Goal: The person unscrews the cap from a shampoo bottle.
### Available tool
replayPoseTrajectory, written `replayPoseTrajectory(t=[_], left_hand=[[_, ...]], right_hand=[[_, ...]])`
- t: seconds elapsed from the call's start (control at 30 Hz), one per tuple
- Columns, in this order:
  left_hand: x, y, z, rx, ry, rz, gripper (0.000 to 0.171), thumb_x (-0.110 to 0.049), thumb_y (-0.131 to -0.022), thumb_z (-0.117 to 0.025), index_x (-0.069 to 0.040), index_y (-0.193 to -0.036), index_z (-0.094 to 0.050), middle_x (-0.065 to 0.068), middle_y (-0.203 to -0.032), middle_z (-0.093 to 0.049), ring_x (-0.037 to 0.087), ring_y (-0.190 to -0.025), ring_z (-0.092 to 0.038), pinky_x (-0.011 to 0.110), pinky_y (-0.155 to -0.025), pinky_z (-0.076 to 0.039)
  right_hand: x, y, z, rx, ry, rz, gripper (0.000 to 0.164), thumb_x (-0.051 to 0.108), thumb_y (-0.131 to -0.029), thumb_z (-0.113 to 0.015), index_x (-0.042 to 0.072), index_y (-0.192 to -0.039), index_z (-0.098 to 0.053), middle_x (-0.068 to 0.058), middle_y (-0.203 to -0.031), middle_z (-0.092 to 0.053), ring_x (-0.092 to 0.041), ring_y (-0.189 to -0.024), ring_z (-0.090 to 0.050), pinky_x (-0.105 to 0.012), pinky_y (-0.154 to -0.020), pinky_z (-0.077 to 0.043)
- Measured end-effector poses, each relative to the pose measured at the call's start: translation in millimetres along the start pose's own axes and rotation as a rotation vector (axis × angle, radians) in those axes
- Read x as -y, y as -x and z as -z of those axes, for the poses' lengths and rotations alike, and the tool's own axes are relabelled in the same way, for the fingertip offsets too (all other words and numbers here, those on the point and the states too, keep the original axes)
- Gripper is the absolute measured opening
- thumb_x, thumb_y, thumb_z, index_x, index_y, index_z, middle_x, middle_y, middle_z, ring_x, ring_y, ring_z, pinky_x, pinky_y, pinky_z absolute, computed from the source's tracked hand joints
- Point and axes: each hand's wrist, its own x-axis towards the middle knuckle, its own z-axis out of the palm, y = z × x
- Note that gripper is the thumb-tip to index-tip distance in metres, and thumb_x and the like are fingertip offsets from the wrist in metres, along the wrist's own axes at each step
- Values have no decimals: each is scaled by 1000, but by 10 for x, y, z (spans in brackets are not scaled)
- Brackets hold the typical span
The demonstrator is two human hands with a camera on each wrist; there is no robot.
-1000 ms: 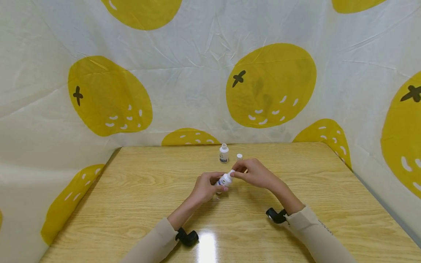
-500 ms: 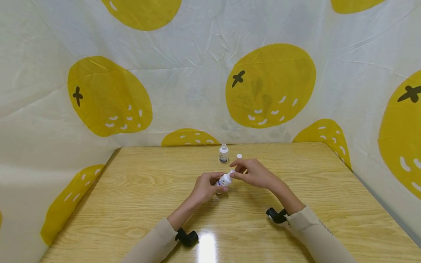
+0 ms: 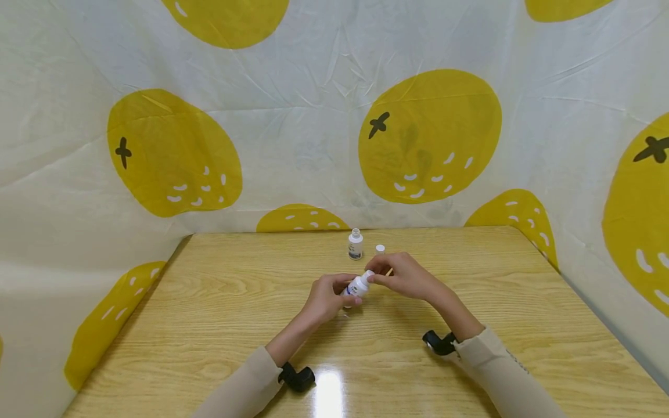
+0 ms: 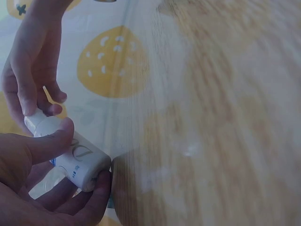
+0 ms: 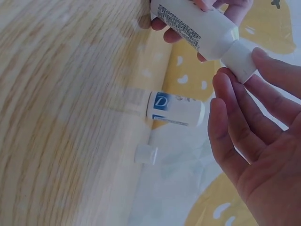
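A small white bottle point(image 3: 356, 287) with a printed label is held tilted above the table by my left hand point(image 3: 324, 299), its thumb and fingers wrapped round the body. My right hand point(image 3: 405, 276) pinches the white cap point(image 5: 239, 61) at the bottle's neck between thumb and fingertips. The cap sits on the neck in the right wrist view; whether it is tight I cannot tell. Behind the hands stands a second white bottle point(image 3: 355, 244), upright and without a cap. To its right, a loose white cap point(image 3: 380, 249) stands on the table, partly hidden by my right hand.
The wooden table point(image 3: 209, 325) reaches back to a white cloth point(image 3: 303, 151) printed with yellow fruit, which also hangs at both sides. Black wrist mounts point(image 3: 298, 377) stick out near both beige sleeves. Light glares on the table's front.
My right fingers loosened and the index finger lifted from the cap half a second ago; now they are back on it. The left hand and the standing bottle have stayed in place.
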Motion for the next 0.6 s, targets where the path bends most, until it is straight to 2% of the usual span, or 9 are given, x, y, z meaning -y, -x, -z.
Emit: replayPoseTrajectory(t=[0.27, 0.47, 0.6], left_hand=[[4, -5, 1, 0, -7, -8, 45, -9, -87, -83, -11, -131, -73, 10, -120, -77, 20, -102, -73, 30, -78, -59], [8, -3, 3, 1, -10, -5, 45, -10, -87, -83, -11, -130, -73, 10, -120, -77, 21, -104, -73, 31, -79, -59], [0, 0, 3, 7, -8, 1, 45, -10, -87, -83, -12, -131, -72, 10, -121, -77, 21, -105, -73, 31, -80, -59]], right_hand=[[-1, 9, 7, -6, 1, -7, 26, 25, -98, -72, 8, -118, -72, 0, -95, -74, -11, -85, -67, -27, -76, -56], [10, 11, 15, -32, 2, -23, 16, 27, -100, -70, 12, -105, -74, -2, -92, -76, -11, -83, -66, -28, -77, -54], [10, 20, 25, -28, -8, -16, 13, 24, -99, -70, 12, -103, -74, -6, -93, -76, -10, -82, -66, -26, -76, -54]])
